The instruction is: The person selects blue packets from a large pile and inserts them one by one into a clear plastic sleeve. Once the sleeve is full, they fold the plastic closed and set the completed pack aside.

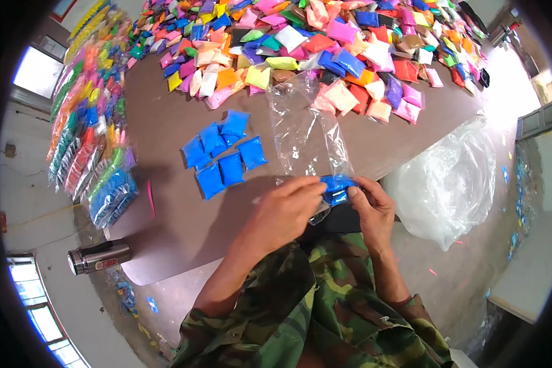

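Close to my body, at the table's near edge, my left hand [287, 210] and my right hand [374, 207] are both closed around small shiny blue packets [337, 184]. My left fingers pinch the packets' left side, while my right thumb presses on their right end. From my hands a long clear plastic bag [297, 132] stretches away over the brown table [159, 129]. Several more blue packets [230, 168] lie in a loose group to the left of the bag. My fingers hide part of the held packets.
A large heap of multicoloured packets [288, 40] covers the table's far side. Filled clear bags of coloured packets [92, 122] are stacked along the left edge. A steel flask [101, 256] lies at the front left corner. A big clear plastic sack [444, 184] is at the right.
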{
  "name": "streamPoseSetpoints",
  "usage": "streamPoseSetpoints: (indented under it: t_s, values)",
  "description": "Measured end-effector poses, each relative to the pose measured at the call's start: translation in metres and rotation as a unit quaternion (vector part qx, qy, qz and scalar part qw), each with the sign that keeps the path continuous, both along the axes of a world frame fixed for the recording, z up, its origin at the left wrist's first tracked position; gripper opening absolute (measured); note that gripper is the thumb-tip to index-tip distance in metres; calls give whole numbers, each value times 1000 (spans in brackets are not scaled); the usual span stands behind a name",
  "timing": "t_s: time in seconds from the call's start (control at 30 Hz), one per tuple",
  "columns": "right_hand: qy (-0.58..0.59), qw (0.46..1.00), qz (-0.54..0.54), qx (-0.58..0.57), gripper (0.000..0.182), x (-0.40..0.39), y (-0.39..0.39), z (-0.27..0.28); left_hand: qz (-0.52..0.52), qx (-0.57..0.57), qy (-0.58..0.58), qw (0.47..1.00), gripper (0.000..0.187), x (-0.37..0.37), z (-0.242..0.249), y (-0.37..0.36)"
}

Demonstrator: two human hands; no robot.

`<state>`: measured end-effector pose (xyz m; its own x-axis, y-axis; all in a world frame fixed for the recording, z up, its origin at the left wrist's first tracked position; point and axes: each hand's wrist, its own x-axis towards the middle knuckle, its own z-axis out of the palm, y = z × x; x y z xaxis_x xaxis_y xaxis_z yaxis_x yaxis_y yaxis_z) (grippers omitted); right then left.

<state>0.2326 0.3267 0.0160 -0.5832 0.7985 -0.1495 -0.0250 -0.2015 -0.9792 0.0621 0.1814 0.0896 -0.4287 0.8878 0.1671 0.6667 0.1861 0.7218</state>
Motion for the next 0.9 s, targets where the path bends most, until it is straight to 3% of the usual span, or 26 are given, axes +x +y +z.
streamPoseSetpoints:
  t_s: [0.1, 0.2, 0.3, 0.4, 0.6, 0.7, 0.8, 0.9]
  values:
    - [7, 1000, -5, -13, 28, 0, 0, -2, 114, 14, 27, 993, 23, -35, 1, -17]
    - [1, 1000, -2, 1, 29, 0, 0, -2, 159, -16, 71, 985, 24, -84, -5, -22]
    - [-2, 1000, -6, -11, 30, 0, 0, -2, 128, -83, 123, 981, 29, -105, -16, -19]
    - [3, 1000, 3, -26, 31, 1, 1, -1, 124, -111, 101, 981, 32, -112, -20, -14]
    - [11, 1000, -2, -24, 33, 1, 0, -3, 117, -80, 51, 989, 38, -117, -7, -23]
    - [7, 1000, 4, -20, 34, 2, 2, -3, 162, -88, -88, 979, 38, -108, 7, -29]
    - [-1, 1000, 5, -26, 34, 1, 1, -1, 169, -53, -152, 972, 35, -84, 16, -23]
    - [0, 1000, 6, -28, 36, 2, 1, -2, 111, -30, -75, 991, 29, -55, 15, 1]
